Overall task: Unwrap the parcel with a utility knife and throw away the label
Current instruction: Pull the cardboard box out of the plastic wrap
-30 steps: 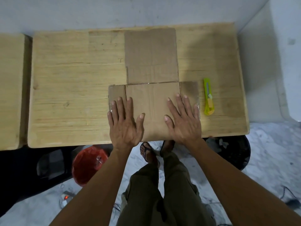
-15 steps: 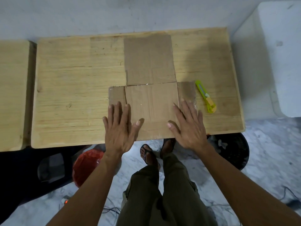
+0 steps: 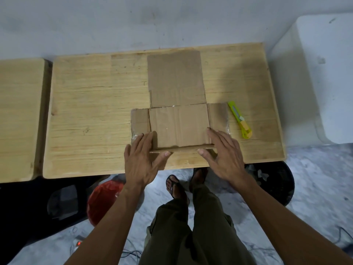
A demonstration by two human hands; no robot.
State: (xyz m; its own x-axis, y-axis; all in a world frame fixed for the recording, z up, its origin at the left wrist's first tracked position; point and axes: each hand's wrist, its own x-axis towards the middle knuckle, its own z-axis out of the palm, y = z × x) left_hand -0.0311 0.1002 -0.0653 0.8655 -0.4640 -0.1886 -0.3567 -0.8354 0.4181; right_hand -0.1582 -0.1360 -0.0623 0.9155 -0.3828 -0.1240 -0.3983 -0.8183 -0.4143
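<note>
We have the flattened cardboard box [image 3: 178, 125] lying just left of the utility knife [image 3: 240, 119] on the desk [image 3: 91, 111], left hand [image 3: 141, 159] and right hand [image 3: 222, 155] spread flat, thumbs tucked under its near flap. It looks light, stiff yet creasing easily; that near edge seems the best hold.

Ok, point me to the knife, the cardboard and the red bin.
knife [image 3: 240, 119], head view, middle of its green body.
cardboard [image 3: 177, 125], head view, centre panel between the hands.
red bin [image 3: 103, 203], head view, its red liner under the table edge.
</note>
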